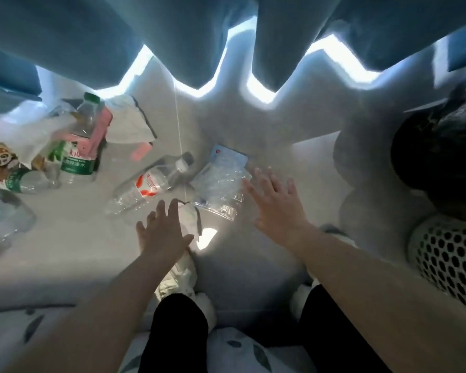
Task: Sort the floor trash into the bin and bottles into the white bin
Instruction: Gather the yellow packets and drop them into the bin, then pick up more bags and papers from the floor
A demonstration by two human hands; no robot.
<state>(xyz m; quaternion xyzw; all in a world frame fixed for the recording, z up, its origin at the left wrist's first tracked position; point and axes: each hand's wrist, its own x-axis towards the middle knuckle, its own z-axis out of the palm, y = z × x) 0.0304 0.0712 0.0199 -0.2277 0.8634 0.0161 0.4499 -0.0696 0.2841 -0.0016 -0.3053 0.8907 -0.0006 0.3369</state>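
Clear plastic makes up most of the litter on the pale floor [65,251]. At the far left a crushed clear bottle [3,216] and a small green-label bottle [24,181] lie on their sides. Just right of them a taller green-label bottle [78,149] stands tilted among white bags and pink paper [100,133].

Towards the middle a red-label bottle [145,187] lies on its side, cap pointing away. The left hand [164,230] hovers just short of its base, fingers straight and spread, holding nothing.

Next comes a flat clear packet [221,189]. The right hand [277,200] is at its right edge, equally flat and empty; whether it touches the packet I cannot tell.

At the far right sit a dark-lined bin [436,152] and, nearer, the white perforated bin [447,265].

This looks like a two-handed pick-up about to begin. The left hand would do best to wrap the bottle round its label, gently, since thin walls likely buckle. The packet looks slick and flat, so pinching a raised corner should beat pressing down on it. Bottle goes to the white bin, packet to the dark one.
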